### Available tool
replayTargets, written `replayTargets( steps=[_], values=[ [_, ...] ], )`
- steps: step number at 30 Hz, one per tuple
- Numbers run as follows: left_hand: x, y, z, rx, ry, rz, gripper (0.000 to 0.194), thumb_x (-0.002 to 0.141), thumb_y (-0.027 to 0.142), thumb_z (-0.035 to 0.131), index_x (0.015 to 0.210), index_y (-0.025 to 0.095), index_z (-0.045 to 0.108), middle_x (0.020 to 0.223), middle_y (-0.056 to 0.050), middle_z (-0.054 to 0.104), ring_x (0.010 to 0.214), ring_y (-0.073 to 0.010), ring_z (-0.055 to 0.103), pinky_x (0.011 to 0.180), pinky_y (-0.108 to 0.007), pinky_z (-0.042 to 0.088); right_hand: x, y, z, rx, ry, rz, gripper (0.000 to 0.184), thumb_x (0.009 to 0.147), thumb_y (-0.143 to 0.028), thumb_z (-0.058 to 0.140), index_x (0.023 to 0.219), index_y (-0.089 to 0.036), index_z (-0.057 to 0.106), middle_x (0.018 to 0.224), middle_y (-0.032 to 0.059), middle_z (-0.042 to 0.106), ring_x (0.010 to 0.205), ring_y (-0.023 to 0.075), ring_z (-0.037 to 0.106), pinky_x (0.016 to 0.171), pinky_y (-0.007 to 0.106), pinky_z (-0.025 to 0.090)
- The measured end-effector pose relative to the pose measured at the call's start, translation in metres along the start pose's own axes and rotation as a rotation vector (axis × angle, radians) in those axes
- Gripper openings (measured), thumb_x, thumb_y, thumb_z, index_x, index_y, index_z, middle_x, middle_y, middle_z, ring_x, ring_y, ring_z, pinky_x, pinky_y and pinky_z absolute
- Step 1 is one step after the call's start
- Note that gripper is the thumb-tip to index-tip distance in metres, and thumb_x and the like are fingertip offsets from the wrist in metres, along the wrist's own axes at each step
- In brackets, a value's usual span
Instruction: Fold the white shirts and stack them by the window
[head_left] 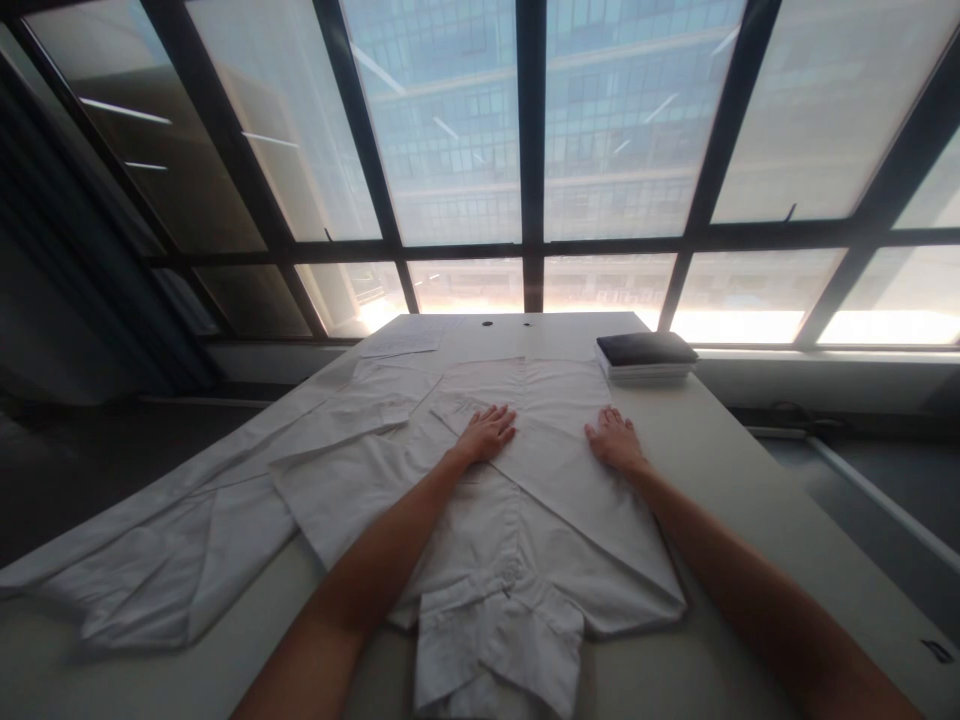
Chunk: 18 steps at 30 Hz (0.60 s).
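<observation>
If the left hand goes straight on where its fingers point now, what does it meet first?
The left hand would first meet more of the white garment, then probably the table. The stack looks to the right of that line, though depth is unclear.

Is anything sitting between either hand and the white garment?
Nothing visible: the left hand and right hand both lie directly on the white garment. The dark-topped stack sits by its far right corner, beyond the right hand.
</observation>
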<state>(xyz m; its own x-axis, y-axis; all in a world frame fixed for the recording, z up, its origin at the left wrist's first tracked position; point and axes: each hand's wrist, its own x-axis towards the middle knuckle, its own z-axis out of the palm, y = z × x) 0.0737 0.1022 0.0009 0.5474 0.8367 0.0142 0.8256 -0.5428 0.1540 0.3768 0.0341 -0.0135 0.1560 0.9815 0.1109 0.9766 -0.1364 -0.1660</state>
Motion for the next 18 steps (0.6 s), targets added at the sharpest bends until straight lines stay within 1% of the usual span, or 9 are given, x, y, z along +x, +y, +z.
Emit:
replayTargets(
  steps=[3, 5, 7, 9, 10, 12, 14, 16, 18],
  values=[
    [0.0, 0.0, 0.0, 0.01, -0.001, 0.0, 0.058, 0.104, 0.052, 0.026, 0.158, 0.029, 0.033, 0.167, -0.004, 0.022, 0.154, -0.0288, 0.018, 0.121, -0.056, 0.016, -0.003, -0.002, -0.003, -0.004, 0.018, 0.004, 0.065, 0.101, -0.04, 0.031, 0.153, -0.002, 0.037, 0.16, 0.0226, 0.034, 0.15, 0.0299, 0.026, 0.12, 0.046, 0.018],
    [0.0, 0.0, 0.0, 0.016, -0.001, 0.0, 0.059, 0.104, 0.052, 0.026, 0.158, 0.029, 0.033, 0.167, -0.004, 0.022, 0.154, -0.0284, 0.018, 0.121, -0.056, 0.016, -0.006, -0.005, -0.006, -0.004, 0.058, -0.026, 0.061, 0.102, -0.037, 0.031, 0.152, -0.002, 0.039, 0.16, 0.0223, 0.035, 0.15, 0.0286, 0.025, 0.12, 0.045, 0.016],
    [0.0, 0.0, 0.0, 0.019, 0.002, 0.0, 0.059, 0.104, 0.052, 0.026, 0.158, 0.028, 0.033, 0.167, -0.004, 0.022, 0.154, -0.0285, 0.018, 0.121, -0.056, 0.017, -0.009, -0.01, -0.009, 0.012, 0.112, -0.124, 0.059, 0.103, -0.035, 0.031, 0.152, -0.004, 0.04, 0.161, 0.0202, 0.033, 0.151, 0.0261, 0.023, 0.121, 0.042, 0.014],
    [0.0, 0.0, 0.001, 0.017, 0.007, 0.003, 0.059, 0.104, 0.052, 0.026, 0.158, 0.028, 0.033, 0.167, -0.004, 0.022, 0.154, -0.0289, 0.018, 0.121, -0.056, 0.017, -0.013, -0.018, -0.012, 0.045, 0.124, -0.272, 0.058, 0.104, -0.037, 0.031, 0.152, -0.006, 0.04, 0.162, 0.0177, 0.031, 0.152, 0.0238, 0.021, 0.122, 0.04, 0.013],
    [0.0, 0.0, 0.001, 0.016, 0.01, 0.005, 0.059, 0.104, 0.053, 0.026, 0.158, 0.028, 0.033, 0.167, -0.004, 0.022, 0.154, -0.029, 0.018, 0.121, -0.056, 0.017, -0.015, -0.023, -0.012, 0.064, 0.098, -0.354, 0.058, 0.105, -0.038, 0.031, 0.152, -0.007, 0.04, 0.163, 0.0166, 0.03, 0.152, 0.023, 0.02, 0.122, 0.039, 0.013],
    [0.0, 0.0, 0.001, 0.014, 0.012, 0.008, 0.059, 0.104, 0.053, 0.026, 0.158, 0.028, 0.033, 0.167, -0.004, 0.022, 0.153, -0.0292, 0.018, 0.121, -0.056, 0.016, -0.018, -0.031, -0.011, 0.097, 0.002, -0.507, 0.058, 0.105, -0.042, 0.031, 0.154, -0.011, 0.04, 0.164, 0.0142, 0.029, 0.153, 0.0218, 0.02, 0.122, 0.038, 0.015],
    [0.0, 0.0, 0.001, 0.013, 0.013, 0.006, 0.06, 0.104, 0.053, 0.026, 0.158, 0.028, 0.032, 0.167, -0.004, 0.022, 0.153, -0.0294, 0.018, 0.121, -0.057, 0.016, -0.02, -0.035, -0.008, 0.112, -0.096, -0.596, 0.059, 0.105, -0.046, 0.031, 0.156, -0.016, 0.037, 0.165, 0.0115, 0.028, 0.153, 0.0212, 0.02, 0.122, 0.04, 0.016],
    [0.001, 0.0, 0.001, 0.014, 0.011, 0.003, 0.06, 0.104, 0.053, 0.026, 0.159, 0.027, 0.032, 0.167, -0.004, 0.022, 0.153, -0.0294, 0.018, 0.121, -0.057, 0.016, -0.019, -0.036, -0.006, 0.111, -0.135, -0.577, 0.06, 0.106, -0.048, 0.03, 0.157, -0.018, 0.034, 0.165, 0.0105, 0.027, 0.153, 0.0211, 0.02, 0.122, 0.041, 0.016],
    [0.001, 0.0, 0.001, 0.016, 0.007, 0.003, 0.06, 0.104, 0.053, 0.026, 0.159, 0.027, 0.032, 0.167, -0.004, 0.022, 0.154, -0.029, 0.018, 0.121, -0.056, 0.016, -0.016, -0.033, -0.004, 0.093, -0.135, -0.499, 0.061, 0.106, -0.048, 0.029, 0.158, -0.017, 0.032, 0.165, 0.011, 0.026, 0.153, 0.0217, 0.02, 0.122, 0.041, 0.015]
  ],
)
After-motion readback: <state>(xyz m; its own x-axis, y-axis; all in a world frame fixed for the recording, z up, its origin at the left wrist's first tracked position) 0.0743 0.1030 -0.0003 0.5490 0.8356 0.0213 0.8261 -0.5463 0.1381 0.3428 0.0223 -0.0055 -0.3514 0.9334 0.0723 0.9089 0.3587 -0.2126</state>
